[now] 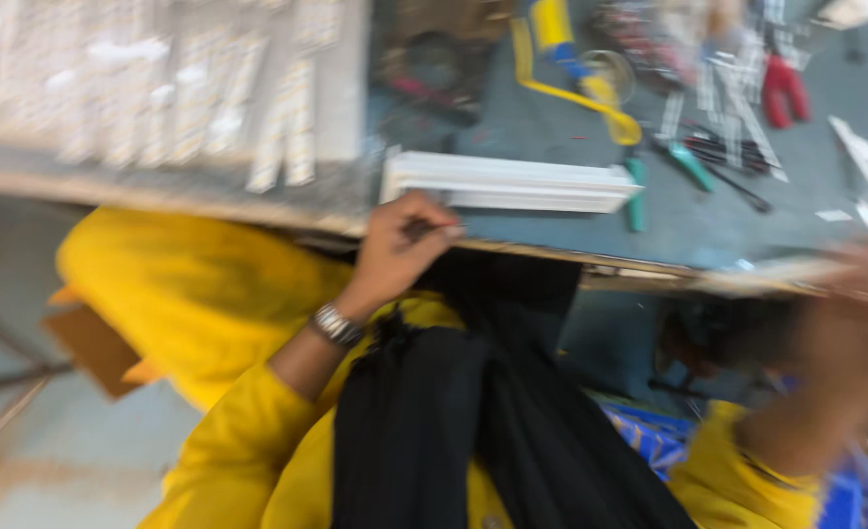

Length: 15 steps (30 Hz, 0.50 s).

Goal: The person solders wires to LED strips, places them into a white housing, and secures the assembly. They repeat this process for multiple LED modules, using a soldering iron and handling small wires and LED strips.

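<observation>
White block: a long ribbed slab [512, 183] is lying on the desk [708, 220] near the edge.
Left hand [400, 250]: pinching something small and dark just below it.
Right hand [850, 323]: blurring badly (can't tell its grip).

A workshop bench, this one: a worn blue-grey worktop [552, 127] with a chipped wooden edge, littered with hand tools. Red-handled pliers [785, 88] lie at the far right, a teal-handled screwdriver [636, 196] just beside a long white plastic channel strip [512, 183], and a yellow tape loop [571, 93] further back. Pale strips in rows [160, 88] cover a board at left, though blur hides what they are.
</observation>
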Each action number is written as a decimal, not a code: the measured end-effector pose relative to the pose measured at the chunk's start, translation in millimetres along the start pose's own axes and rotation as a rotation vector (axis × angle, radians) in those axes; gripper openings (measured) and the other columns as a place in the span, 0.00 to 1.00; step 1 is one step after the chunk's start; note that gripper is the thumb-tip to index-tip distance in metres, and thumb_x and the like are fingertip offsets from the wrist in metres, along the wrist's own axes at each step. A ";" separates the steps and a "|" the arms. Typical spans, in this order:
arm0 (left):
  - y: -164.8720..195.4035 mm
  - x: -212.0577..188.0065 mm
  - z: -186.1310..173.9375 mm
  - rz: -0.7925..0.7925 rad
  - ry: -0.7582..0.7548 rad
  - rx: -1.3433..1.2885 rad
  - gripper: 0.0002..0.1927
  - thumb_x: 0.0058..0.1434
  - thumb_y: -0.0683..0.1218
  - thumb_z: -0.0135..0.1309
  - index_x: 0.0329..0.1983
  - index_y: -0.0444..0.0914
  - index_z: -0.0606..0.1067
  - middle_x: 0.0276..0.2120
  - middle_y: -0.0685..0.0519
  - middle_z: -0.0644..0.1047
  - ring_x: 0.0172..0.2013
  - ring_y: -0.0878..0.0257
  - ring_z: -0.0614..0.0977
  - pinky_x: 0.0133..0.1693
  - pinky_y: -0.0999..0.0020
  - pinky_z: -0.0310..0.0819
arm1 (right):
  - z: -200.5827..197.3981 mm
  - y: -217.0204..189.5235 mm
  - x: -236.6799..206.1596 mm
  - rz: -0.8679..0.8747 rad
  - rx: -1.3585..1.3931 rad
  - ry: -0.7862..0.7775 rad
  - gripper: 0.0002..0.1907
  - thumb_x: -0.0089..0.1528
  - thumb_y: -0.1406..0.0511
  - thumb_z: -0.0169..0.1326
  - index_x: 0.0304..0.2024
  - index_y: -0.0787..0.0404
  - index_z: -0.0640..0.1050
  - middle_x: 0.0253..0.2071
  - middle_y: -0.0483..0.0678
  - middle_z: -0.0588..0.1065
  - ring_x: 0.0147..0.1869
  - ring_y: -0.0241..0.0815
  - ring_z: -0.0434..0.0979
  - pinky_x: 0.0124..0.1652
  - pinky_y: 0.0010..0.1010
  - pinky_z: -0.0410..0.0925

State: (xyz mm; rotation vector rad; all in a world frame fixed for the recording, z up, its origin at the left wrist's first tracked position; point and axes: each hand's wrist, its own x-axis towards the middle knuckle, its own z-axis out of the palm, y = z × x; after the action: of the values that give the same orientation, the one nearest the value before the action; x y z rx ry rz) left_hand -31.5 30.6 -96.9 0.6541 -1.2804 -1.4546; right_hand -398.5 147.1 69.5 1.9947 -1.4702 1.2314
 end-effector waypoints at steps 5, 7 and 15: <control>-3.1 14.3 18.4 -0.066 0.032 -0.198 0.05 0.65 0.32 0.54 0.38 0.33 0.73 0.38 0.48 0.80 0.41 0.64 0.84 0.48 0.67 0.81 | 70.2 3.5 -38.4 -0.101 -0.075 -0.230 0.14 0.57 0.77 0.69 0.42 0.56 0.84 0.45 0.49 0.75 0.55 0.53 0.78 0.54 0.42 0.73; -2.6 23.1 22.2 -0.057 0.057 -0.217 0.04 0.66 0.32 0.53 0.39 0.33 0.73 0.39 0.46 0.81 0.41 0.63 0.84 0.48 0.65 0.81 | 96.1 1.2 -43.9 -0.086 -0.008 -0.208 0.19 0.52 0.79 0.65 0.42 0.56 0.85 0.44 0.47 0.74 0.54 0.52 0.78 0.52 0.40 0.74; -2.7 48.2 25.0 -0.048 0.114 -0.238 0.04 0.68 0.33 0.52 0.38 0.33 0.73 0.36 0.44 0.82 0.37 0.61 0.84 0.58 0.55 0.80 | 135.6 0.6 -31.4 -0.015 0.297 -0.189 0.17 0.54 0.79 0.66 0.42 0.57 0.84 0.44 0.47 0.75 0.49 0.46 0.80 0.46 0.36 0.73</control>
State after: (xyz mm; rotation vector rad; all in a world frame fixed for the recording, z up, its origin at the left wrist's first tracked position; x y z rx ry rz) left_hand -69.5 -5.2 -81.5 0.6020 -0.9909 -1.5575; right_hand -343.6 67.4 -30.6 2.3691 -1.4204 1.3534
